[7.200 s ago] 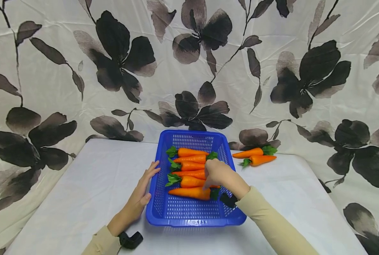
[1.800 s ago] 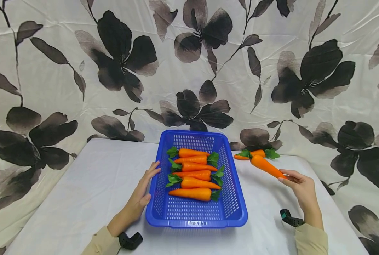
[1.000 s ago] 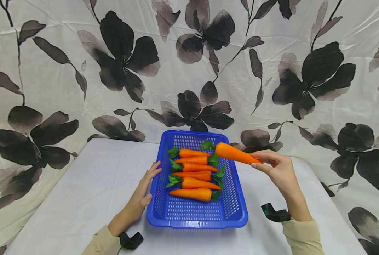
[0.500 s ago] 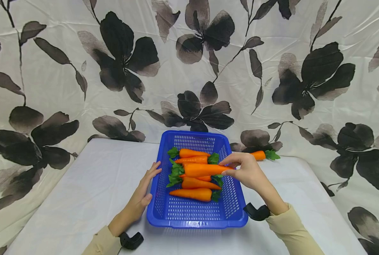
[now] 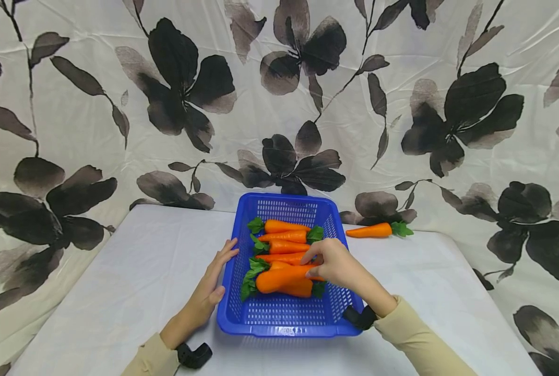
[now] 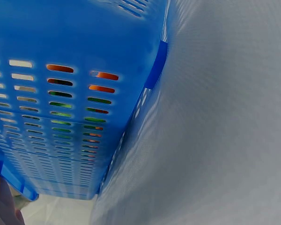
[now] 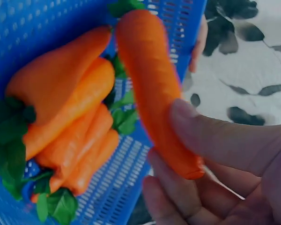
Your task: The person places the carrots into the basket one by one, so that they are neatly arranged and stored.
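Note:
My right hand pinches an orange carrot near its tip, its leafy end pointing left, over the near carrots in the blue basket. In the right wrist view thumb and fingers hold this carrot from both sides, close above the others. Several more carrots with green tops lie in a column across the basket, partly hidden by the hand and the held carrot. My left hand rests with straight fingers against the basket's left side. The left wrist view shows the slotted basket wall close up.
One carrot lies on the white-covered table to the right of the basket's far end. Behind the table hangs a white cloth with dark flowers. Black wrist cameras sit on both forearms.
My right hand picked up a carrot from the table at right, carried it left over the basket, then lowered it toward the near carrots. The left hand stayed put.

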`<state>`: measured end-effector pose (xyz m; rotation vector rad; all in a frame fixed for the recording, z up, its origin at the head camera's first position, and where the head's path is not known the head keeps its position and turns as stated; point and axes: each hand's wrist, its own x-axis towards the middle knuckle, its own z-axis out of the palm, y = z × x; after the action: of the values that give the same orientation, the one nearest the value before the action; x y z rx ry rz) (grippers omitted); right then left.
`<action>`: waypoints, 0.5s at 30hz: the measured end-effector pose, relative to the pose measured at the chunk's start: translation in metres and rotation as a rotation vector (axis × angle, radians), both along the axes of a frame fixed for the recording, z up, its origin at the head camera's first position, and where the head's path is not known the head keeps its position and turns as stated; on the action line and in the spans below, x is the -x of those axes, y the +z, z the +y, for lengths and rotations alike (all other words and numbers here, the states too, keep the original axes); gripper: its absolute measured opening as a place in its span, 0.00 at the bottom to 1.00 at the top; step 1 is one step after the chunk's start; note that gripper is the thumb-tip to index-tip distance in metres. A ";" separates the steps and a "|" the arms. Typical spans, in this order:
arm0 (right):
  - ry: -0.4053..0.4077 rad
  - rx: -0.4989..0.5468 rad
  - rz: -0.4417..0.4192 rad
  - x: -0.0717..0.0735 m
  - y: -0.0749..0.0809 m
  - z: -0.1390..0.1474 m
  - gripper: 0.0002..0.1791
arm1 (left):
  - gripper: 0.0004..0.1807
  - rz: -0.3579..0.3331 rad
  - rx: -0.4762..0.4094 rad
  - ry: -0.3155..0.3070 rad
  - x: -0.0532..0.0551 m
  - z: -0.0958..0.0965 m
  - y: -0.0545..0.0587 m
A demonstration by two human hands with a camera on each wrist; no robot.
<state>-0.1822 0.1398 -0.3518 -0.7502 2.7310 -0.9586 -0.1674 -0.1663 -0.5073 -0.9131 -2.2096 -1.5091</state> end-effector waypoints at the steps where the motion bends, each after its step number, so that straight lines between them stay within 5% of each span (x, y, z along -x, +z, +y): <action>1: -0.002 -0.013 -0.008 0.000 -0.001 -0.002 0.10 | 0.35 -0.003 0.002 0.002 0.000 0.000 0.000; 15: 0.120 -0.130 -0.082 0.001 -0.006 -0.010 0.09 | 0.35 0.002 0.006 0.000 0.001 -0.001 -0.001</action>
<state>-0.1831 0.1297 -0.3573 -0.8211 2.6153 -0.7614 -0.1680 -0.1668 -0.5088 -0.9168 -2.2137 -1.5014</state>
